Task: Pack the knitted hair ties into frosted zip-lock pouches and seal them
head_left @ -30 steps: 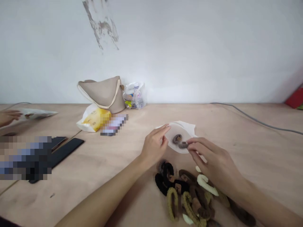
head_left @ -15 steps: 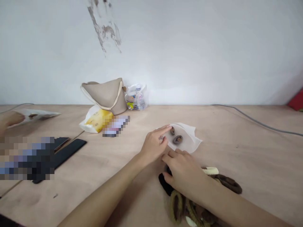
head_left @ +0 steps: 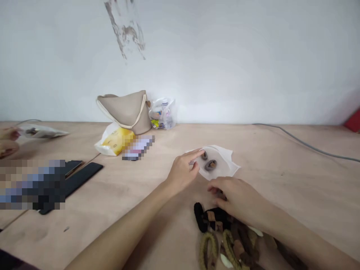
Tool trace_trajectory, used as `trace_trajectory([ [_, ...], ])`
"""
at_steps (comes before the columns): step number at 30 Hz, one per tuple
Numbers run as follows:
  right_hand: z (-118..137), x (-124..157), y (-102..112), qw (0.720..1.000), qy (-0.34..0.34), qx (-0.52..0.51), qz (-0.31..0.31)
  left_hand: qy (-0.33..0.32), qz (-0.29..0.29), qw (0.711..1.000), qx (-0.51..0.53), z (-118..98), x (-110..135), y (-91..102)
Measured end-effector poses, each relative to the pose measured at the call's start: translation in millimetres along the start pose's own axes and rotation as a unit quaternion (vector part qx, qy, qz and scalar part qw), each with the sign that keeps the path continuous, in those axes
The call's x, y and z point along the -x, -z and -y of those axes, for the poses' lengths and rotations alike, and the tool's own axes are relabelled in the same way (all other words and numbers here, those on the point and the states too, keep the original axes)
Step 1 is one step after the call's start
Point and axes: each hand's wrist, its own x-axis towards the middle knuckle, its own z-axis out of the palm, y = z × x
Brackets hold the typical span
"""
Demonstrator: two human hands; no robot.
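My left hand (head_left: 182, 169) rests at the left edge of a thin white bag (head_left: 225, 167), index finger stretched over it and thumb apart. Two grey fuzzy hair ties (head_left: 210, 165) lie at the bag, one partly behind my index fingertip. My right hand (head_left: 234, 195) is curled just above a pile of hair ties, with a dark grey hair tie (head_left: 221, 195) partly showing between fingers and thumb. Below it in the pile are a black hair tie (head_left: 200, 217), an olive one (head_left: 208, 251) and several brown and cream ones. My right forearm covers part of the pile.
Another person's hand (head_left: 8, 144) holds a clear bag (head_left: 43, 131) at the far left. Near it lie dark flat objects (head_left: 84, 180), partly blurred out. A tissue pack (head_left: 116, 140), a beige handbag (head_left: 126, 110) and a plastic bag (head_left: 163, 114) stand near the wall. A grey cable (head_left: 306, 142) runs right.
My right hand has moved right, baring more of the black hair ties, and the grey one has moved with it. My left hand stays at the white bag. The other person's hand has shifted.
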Motion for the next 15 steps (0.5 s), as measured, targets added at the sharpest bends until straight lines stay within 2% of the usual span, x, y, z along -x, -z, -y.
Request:
trace_trajectory([
  [4,-8,3,3,1.0,0.002,-0.008,-0.006,-0.007,0.003,1.0,-0.013,2,0,-0.8],
  [7,-6,4,7,0.999,0.043,-0.014,-0.017,-0.013,0.006,1.0,-0.027,3,1,-1.4],
  [10,-4,0,12,0.992,0.099,-0.009,-0.079,-0.021,0.006,0.999,-0.03,3,1,-1.9],
  [13,-4,1,17,0.979,0.121,0.006,-0.164,-0.029,0.005,0.999,-0.037,2,2,-1.8],
  [15,-3,12,17,0.974,0.146,0.016,-0.174,-0.027,0.006,0.999,-0.041,1,2,-1.5],
])
